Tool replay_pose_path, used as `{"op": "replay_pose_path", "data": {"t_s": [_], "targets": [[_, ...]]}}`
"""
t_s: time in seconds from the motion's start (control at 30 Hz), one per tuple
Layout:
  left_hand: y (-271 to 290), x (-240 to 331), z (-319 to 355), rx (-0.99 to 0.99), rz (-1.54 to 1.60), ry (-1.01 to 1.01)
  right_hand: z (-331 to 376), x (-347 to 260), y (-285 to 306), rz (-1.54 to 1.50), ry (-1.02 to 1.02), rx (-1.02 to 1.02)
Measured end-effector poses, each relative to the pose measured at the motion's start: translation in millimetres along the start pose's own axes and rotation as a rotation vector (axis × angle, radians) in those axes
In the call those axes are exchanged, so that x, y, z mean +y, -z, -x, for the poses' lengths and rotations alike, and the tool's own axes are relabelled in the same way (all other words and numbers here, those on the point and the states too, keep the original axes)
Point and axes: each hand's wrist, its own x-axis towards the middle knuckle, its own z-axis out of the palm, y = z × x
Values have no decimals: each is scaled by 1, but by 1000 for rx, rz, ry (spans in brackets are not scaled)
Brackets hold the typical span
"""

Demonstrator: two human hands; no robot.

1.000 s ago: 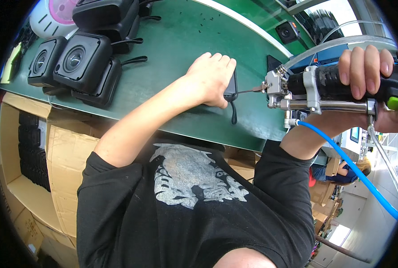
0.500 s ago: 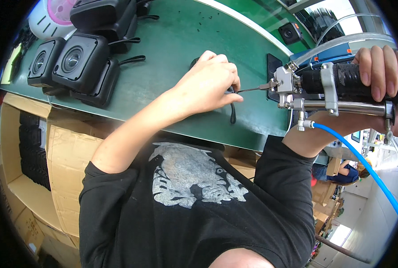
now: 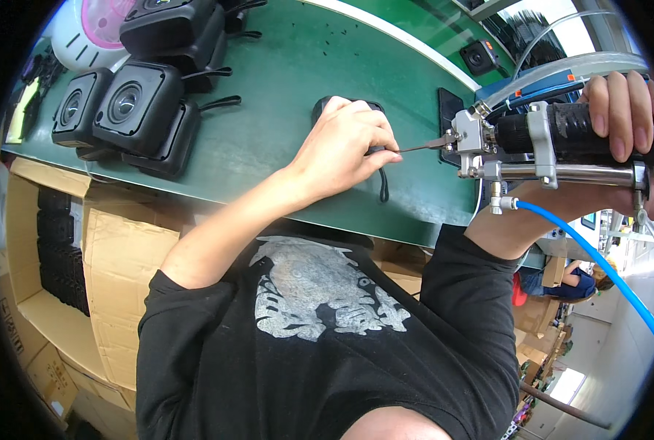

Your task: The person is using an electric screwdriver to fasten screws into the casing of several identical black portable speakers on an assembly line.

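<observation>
Fingers curled, my left hand (image 3: 347, 147) holds a small black speaker (image 3: 328, 107) on the green bench. The hand covers most of it; a corner shows behind the knuckles and its wrist strap (image 3: 383, 188) hangs toward me. At the right, my right hand (image 3: 622, 116) is closed round the black grip of an automatic screwdriver (image 3: 543, 136), which lies sideways with a metal head. Its thin bit (image 3: 424, 147) points left and reaches the thumb and forefinger of my left hand. Whether a screw sits at the tip is hidden.
Several black speakers (image 3: 138, 103) with straps are stacked at the bench's left, beside a white and pink fan-like thing (image 3: 96, 37). A dark flat tray (image 3: 450, 110) lies near the driver. A blue air hose (image 3: 598, 257) trails right. Below left stands an open cardboard box (image 3: 125, 293).
My left hand has turned slightly, so more of the speaker shows behind it. The driver has stayed almost in place, its bit still at the left fingertips. The whole view has shifted a little.
</observation>
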Motion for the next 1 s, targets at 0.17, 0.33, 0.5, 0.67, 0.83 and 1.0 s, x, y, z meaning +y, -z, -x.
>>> {"op": "replay_pose_path", "data": {"t_s": [0.17, 0.33, 0.5, 0.67, 0.83, 1.0], "targets": [[3, 0, -1, 50, -157, -53, -2, 2, -3, -5, 0, -8], [8, -17, -9, -2, -344, -86, -4, 9, -7, -9, -11, -21], [8, -25, -15, -262, -362, 58, -6, 18, -13, -9, -26, -36], [5, -22, -15, -358, -472, 126, -2, 37, -18, -4, -74, -69], [-1, -22, -15, -319, -478, 131, 8, 51, -16, -75, -110, -178], [0, -22, -16, -331, -501, 110, 12, 60, -22, -101, -49, -103]]}}
